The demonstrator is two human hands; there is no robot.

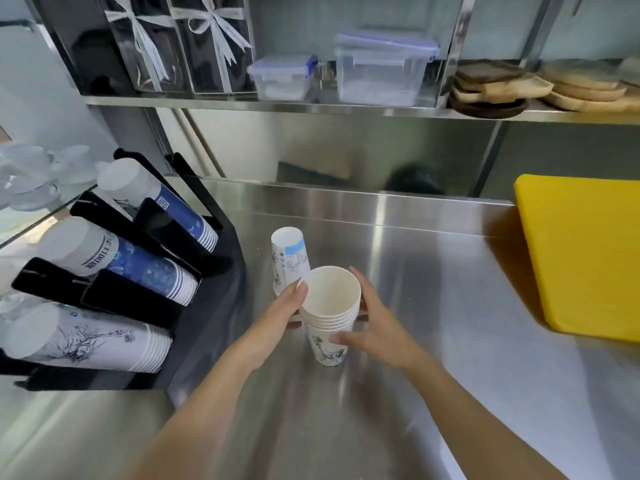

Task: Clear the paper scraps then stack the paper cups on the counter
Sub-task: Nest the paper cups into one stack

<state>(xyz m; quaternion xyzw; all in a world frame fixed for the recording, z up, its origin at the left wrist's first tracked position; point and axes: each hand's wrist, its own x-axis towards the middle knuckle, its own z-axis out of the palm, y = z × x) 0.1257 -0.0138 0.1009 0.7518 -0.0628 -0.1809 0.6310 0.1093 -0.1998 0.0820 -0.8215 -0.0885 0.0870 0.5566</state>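
Observation:
A stack of several white paper cups [330,317] with ink drawings stands upright, mouth up, on the steel counter [433,306]. My right hand [375,323] wraps its right side, thumb across the front and fingers behind the rim. My left hand [280,313] touches the stack's left side near the rim with its fingertips. Just behind, an upside-down paper cup [290,259] with blue print stands on the counter, partly hidden by my left hand. I see no paper scraps.
A black cup dispenser rack [145,292] with three lying cup sleeves fills the left side. A yellow cutting board [581,254] lies at the right. Plastic boxes [381,71] and wooden plates [519,88] sit on the shelf above.

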